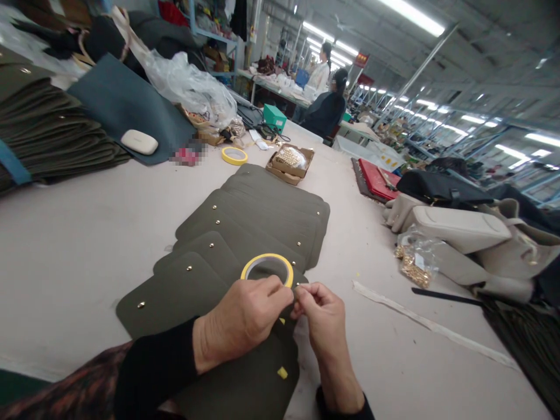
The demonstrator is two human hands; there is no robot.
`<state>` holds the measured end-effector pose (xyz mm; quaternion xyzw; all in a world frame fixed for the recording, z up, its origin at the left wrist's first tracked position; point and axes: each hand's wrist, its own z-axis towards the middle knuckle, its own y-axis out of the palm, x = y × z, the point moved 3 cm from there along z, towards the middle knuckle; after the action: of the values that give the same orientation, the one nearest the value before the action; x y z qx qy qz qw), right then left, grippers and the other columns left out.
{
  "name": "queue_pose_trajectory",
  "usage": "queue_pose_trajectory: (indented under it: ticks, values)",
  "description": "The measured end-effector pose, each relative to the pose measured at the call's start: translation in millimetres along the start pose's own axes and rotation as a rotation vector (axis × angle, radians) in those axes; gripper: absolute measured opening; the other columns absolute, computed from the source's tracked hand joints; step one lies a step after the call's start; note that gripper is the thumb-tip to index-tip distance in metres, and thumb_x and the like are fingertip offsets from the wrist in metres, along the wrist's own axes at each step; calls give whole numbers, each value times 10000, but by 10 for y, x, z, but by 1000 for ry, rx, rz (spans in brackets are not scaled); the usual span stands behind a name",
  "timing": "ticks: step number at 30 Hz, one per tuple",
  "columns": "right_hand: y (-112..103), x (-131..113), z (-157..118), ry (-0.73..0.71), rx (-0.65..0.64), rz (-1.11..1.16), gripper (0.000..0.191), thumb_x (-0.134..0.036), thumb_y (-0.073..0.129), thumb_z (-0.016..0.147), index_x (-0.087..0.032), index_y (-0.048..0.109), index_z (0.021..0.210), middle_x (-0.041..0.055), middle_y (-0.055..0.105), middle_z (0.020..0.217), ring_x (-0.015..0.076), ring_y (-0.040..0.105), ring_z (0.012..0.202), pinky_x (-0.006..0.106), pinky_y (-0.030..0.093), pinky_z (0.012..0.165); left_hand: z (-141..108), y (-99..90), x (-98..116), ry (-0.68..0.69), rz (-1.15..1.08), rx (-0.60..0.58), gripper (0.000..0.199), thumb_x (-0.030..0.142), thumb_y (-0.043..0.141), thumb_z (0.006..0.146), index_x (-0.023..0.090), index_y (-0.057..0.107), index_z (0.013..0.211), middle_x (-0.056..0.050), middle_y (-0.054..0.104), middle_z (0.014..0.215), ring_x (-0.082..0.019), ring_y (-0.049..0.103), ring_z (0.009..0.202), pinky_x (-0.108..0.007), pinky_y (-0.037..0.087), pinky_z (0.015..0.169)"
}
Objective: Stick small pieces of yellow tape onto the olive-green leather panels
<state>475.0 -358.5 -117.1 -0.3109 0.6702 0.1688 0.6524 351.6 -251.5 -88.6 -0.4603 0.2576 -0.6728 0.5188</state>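
My left hand (245,318) is closed on a roll of yellow tape (268,256), which stands out above the knuckles. Close beside it, my right hand (322,312) is pinched shut, its fingertips nearly meeting my left thumb; what lies between them is too small to make out. Under both hands, dark olive panels (258,204) with rounded corners and small gold studs overlap in a fanned row on the table. Two yellow bits of tape (282,372) lie on the nearest panel, one of them partly by my left hand.
Beyond the panels are a second yellow tape roll (234,155) and a small cardboard box (289,163) of gold hardware. Stacked olive pieces (56,125) stand at left. Beige bags (459,224) and a plastic bag of gold parts (415,262) lie right, near a pale strip (429,324).
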Motion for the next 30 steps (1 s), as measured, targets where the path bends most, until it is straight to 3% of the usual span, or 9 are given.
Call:
queue_pose_trajectory:
  ticks: [4, 9, 18, 20, 23, 25, 28, 30]
  values:
    - [-179, 160, 163, 159, -15, 31, 290, -415, 738, 680, -137, 668, 724, -3, 622, 567, 107, 563, 481, 217, 491, 482, -15, 147, -71, -40, 93, -93, 119, 138, 444, 928, 185, 530, 861, -24, 552, 822, -176, 508, 732, -287, 436, 643]
    - [-210, 182, 201, 82, -79, -187, 297, -442, 654, 768, -146, 684, 763, -2, 623, 595, 105, 551, 504, 207, 470, 492, -10, 260, -136, -68, 167, -249, 72, 135, 504, 896, 190, 528, 856, -43, 562, 870, -225, 504, 790, -349, 466, 672]
    - [-62, 7, 275, -246, -97, -708, 202, -283, 536, 830, -192, 667, 706, 14, 701, 689, 150, 627, 603, 235, 455, 597, -22, 268, -132, -81, 149, -279, 71, 142, 487, 908, 187, 529, 872, -46, 553, 866, -220, 494, 788, -358, 464, 693]
    - [-78, -4, 285, -261, -88, -787, 154, -275, 544, 833, -197, 677, 834, 2, 691, 654, 157, 629, 575, 243, 447, 579, -27, 267, -141, -85, 148, -273, 70, 141, 492, 906, 187, 525, 866, -44, 550, 866, -218, 489, 789, -352, 457, 688]
    - [-166, -3, 263, -311, -21, -833, 270, -306, 574, 844, -180, 609, 1080, -24, 652, 603, 163, 613, 533, 253, 441, 551, -38, 248, -156, -98, 143, -268, 72, 136, 491, 906, 188, 522, 867, -45, 544, 877, -215, 480, 799, -336, 443, 673]
    - [-217, -7, 223, -425, -18, -823, 200, -308, 542, 880, -185, 610, 1022, 3, 667, 687, 160, 628, 598, 255, 460, 592, -46, 230, -166, -106, 139, -262, 81, 129, 481, 907, 188, 521, 870, -46, 537, 887, -215, 472, 811, -326, 431, 662]
    - [-212, -1, 160, -619, -122, -863, 178, -244, 467, 923, -193, 634, 891, 50, 677, 819, 165, 640, 747, 262, 477, 699, -56, 215, -180, -118, 142, -247, 100, 111, 468, 903, 191, 517, 870, -46, 524, 888, -216, 455, 820, -320, 414, 660]
    - [-170, 17, 153, -647, -176, -925, 204, -214, 449, 927, -190, 651, 909, 58, 673, 820, 175, 639, 777, 273, 475, 735, -62, 219, -188, -125, 145, -244, 107, 108, 461, 901, 195, 512, 867, -45, 516, 883, -218, 447, 818, -327, 409, 667]
